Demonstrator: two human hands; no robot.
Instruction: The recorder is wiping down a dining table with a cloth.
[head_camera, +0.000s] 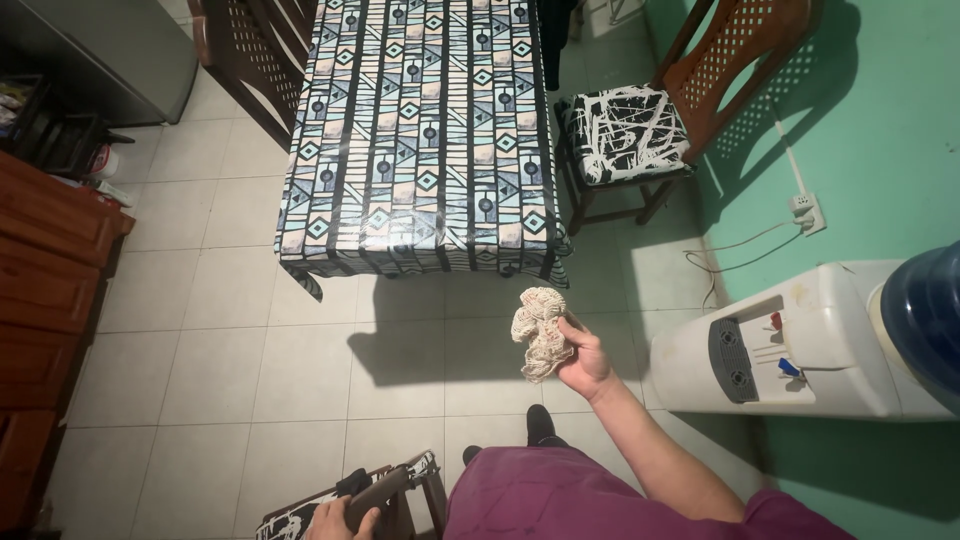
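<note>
- Nearest the camera, the left hand (338, 518) rests at the bottom edge of the view, its fingers curled over the dark top rail of a chair (385, 487); only part of the hand shows, but the grip looks closed on the rail.
- Just beside those fingers, the chair's black-and-white cushion peeks out below the rail.
- The right hand (585, 362) is held out in front of the body, palm up, fingers closed around the lower right side of a rag (540, 333).
- The rag sits bunched in that hand, above and to the left of the fingertips, clear of the floor and touching nothing else.
- It is a pale, cream cloth of loose, open weave with faint reddish marks, crumpled into a lumpy wad with folds hanging toward the palm.
- As a judgement: a wad this loose would hold better with the thumb pressed across its middle, so that no fold slips free, and with the left hand steady on the chair for balance.
- Beyond the rag, further from the fingers, stands a table (425, 140) under a patterned blue, black and cream cloth.
- To the right of the right hand stands a white water dispenser (800, 340) with a blue bottle, against a green wall (880, 110).
- Past the table's right corner stands a second wooden chair (640, 130) with a black-and-white seat.
- Pale tiles (230, 350) lie under everything.
</note>
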